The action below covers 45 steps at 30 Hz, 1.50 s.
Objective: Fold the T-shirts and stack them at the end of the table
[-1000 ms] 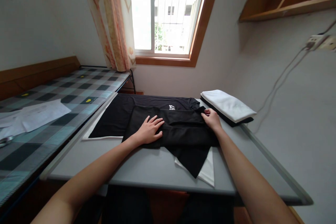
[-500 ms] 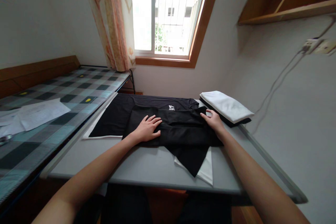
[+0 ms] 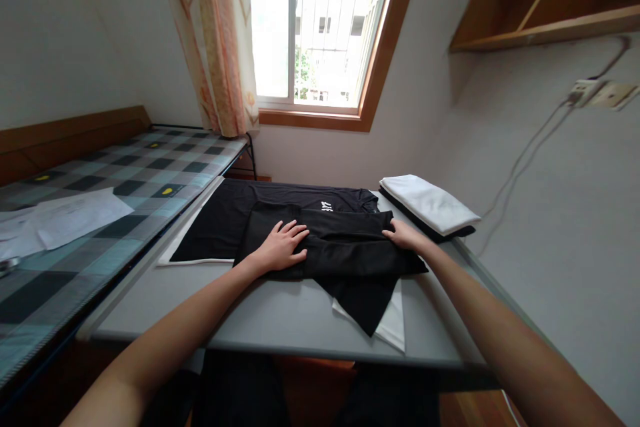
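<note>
A black T-shirt (image 3: 215, 220) with white lettering lies across the grey table, its near part folded over on itself. My left hand (image 3: 281, 247) rests flat on the folded black cloth, fingers spread. At the right end of the fold, my right hand (image 3: 404, 235) pinches the cloth's edge between thumb and fingers. A black pointed corner hangs out toward me from under the fold, over a white piece of cloth (image 3: 395, 327). White edging also shows at the shirt's left side.
Folded white and black cloths (image 3: 430, 203) are stacked at the table's back right. The grey table (image 3: 165, 307) adjoins a bed with a checked cover (image 3: 115, 167) bearing papers (image 3: 75, 217). Cables (image 3: 530, 140) hang down the right wall below a wooden shelf (image 3: 545, 30).
My right hand has closed on the right edge of the black cloth and shifted slightly down, tugging that end a little. My left hand has stayed in place.
</note>
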Tool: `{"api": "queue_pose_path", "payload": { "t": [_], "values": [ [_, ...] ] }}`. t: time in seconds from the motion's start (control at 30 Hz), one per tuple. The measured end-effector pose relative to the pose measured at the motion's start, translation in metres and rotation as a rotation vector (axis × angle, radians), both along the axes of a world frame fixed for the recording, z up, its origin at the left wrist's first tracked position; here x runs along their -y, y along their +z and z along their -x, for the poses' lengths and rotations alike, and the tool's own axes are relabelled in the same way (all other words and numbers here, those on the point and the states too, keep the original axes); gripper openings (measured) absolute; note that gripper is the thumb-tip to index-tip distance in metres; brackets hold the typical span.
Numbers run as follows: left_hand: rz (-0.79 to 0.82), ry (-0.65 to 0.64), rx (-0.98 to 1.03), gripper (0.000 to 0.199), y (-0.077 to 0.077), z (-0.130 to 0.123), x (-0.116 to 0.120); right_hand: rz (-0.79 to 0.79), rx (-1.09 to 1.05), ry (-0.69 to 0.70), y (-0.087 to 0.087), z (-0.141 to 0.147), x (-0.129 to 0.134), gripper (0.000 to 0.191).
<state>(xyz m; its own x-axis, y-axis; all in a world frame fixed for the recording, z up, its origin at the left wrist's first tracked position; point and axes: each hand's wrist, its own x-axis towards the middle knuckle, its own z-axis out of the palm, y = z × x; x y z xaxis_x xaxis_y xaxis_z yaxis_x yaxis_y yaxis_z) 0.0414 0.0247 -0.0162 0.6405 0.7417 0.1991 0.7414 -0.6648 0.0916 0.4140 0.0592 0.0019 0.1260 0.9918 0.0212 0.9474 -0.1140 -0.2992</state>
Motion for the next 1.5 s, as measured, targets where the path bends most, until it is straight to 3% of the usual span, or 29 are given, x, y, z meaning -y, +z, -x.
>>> {"api": "queue_pose_path", "payload": {
  "t": [0.1, 0.2, 0.3, 0.43, 0.53, 0.63, 0.7, 0.77, 0.83, 0.93, 1.03, 1.17, 1.33, 1.5],
  "values": [
    [-0.003, -0.004, -0.001, 0.055, 0.0, 0.0, 0.0, 0.086, 0.103, -0.025, 0.002, 0.005, 0.001, 0.023],
    [-0.007, -0.005, 0.0, 0.055, -0.001, 0.0, 0.0, 0.109, 0.186, -0.03, 0.017, 0.013, 0.001, 0.025],
    [-0.007, -0.004, -0.001, 0.055, -0.002, 0.0, -0.001, 0.132, 0.245, -0.009, 0.049, 0.03, -0.003, 0.023],
    [-0.002, -0.01, 0.004, 0.055, -0.002, 0.001, -0.002, 0.189, 0.261, 0.143, 0.098, 0.074, -0.009, 0.015],
    [0.006, -0.015, 0.005, 0.055, -0.001, 0.001, -0.002, 0.2, 0.265, 0.188, 0.111, 0.124, -0.009, 0.02],
    [0.011, -0.014, 0.007, 0.055, -0.001, 0.002, -0.001, 0.223, 0.184, 0.189, 0.099, 0.178, -0.006, 0.035],
    [0.017, -0.017, 0.004, 0.055, -0.001, 0.002, -0.001, 0.283, 0.131, 0.205, 0.085, 0.207, -0.006, 0.032],
    [0.025, -0.02, 0.002, 0.055, -0.001, 0.003, -0.002, 0.421, 0.057, 0.227, 0.072, 0.226, -0.008, 0.019],
    [0.039, -0.024, 0.012, 0.054, -0.001, 0.003, -0.003, 0.538, -0.113, 0.251, 0.063, 0.23, -0.014, 0.024],
    [0.058, -0.013, 0.07, 0.052, 0.001, 0.004, -0.003, 0.338, -0.277, 0.26, 0.057, 0.21, -0.024, 0.024],
    [0.034, 0.0, 0.145, 0.053, 0.003, 0.003, -0.003, 0.101, -0.294, 0.163, 0.049, 0.171, -0.03, 0.022],
    [-0.029, -0.118, 0.16, 0.059, 0.01, -0.001, 0.0, -0.15, -0.256, 0.02, 0.028, 0.124, -0.024, 0.021],
    [-0.015, -0.295, 0.084, 0.067, 0.016, -0.006, 0.004, -0.247, -0.285, -0.044, -0.006, 0.101, -0.007, 0.027],
    [-0.011, -0.268, 0.067, 0.061, 0.016, -0.005, 0.003, -0.325, -0.332, 0.071, -0.021, 0.104, 0.0, 0.037]
  ]
}}
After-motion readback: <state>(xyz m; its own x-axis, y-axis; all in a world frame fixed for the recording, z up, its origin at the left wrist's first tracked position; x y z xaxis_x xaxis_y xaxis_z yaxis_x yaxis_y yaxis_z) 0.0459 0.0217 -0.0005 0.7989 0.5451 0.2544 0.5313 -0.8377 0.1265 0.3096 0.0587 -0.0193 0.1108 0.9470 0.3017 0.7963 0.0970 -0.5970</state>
